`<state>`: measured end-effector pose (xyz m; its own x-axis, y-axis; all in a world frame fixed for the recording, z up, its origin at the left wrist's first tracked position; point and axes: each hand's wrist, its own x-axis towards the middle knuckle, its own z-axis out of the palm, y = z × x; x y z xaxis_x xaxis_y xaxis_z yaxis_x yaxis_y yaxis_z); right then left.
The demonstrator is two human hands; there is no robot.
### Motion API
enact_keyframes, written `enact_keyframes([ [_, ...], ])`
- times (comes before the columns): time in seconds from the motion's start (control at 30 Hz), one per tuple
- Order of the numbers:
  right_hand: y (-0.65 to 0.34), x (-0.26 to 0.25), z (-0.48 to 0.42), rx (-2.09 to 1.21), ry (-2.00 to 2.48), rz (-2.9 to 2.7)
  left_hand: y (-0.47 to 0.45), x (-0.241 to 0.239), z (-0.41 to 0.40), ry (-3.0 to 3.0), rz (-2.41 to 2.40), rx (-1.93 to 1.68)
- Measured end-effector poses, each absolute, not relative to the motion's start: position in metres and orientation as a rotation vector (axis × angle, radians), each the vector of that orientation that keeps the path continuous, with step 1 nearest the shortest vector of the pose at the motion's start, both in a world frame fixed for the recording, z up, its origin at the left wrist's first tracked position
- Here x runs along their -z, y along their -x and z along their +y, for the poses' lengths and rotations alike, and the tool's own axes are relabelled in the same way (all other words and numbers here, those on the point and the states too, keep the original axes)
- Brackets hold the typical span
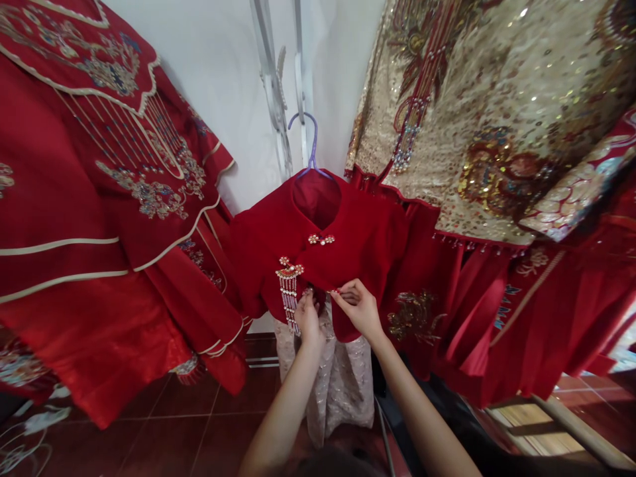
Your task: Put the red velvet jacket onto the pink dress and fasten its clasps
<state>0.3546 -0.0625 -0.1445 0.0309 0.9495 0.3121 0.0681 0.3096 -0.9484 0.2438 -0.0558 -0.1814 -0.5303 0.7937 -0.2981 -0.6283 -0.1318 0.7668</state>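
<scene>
A short red jacket (348, 225) hangs on a purple hanger (314, 142) in front of me, with a pale patterned skirt (342, 384) below it. A jewelled clasp (320, 239) sits under the collar, and a beaded tassel brooch (289, 291) hangs on the left of the chest. My left hand (309, 315) is closed at the jacket's front opening, right beside the tassel; what its fingertips hold is too small to make out. With thumb and fingers, my right hand (356, 305) pinches the edge of the opposite front panel.
On the left hangs a large red embroidered garment (163, 165) with white trim. A gold sequined garment (437, 146) over red pleated cloth (487, 311) fills the right. White rack posts (268, 73) stand behind the hanger. Dark red tiles (183, 424) cover the floor, with white cords (24, 450) at lower left.
</scene>
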Motion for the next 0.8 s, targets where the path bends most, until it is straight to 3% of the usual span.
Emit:
enact_keyframes([
  [0.3,-0.348,0.145,-0.065,-0.932,1.050,-1.388,-0.229,0.168,-0.095,-0.157,1.123,-1.855],
  [0.53,-0.343,0.134,-0.070,-1.076,0.927,-1.586,-0.205,0.166,-0.102,-0.522,1.294,-1.869],
  [0.8,-0.322,0.134,-0.062,-0.961,0.900,-1.623,-0.199,0.158,-0.109,-0.692,1.259,-1.756],
])
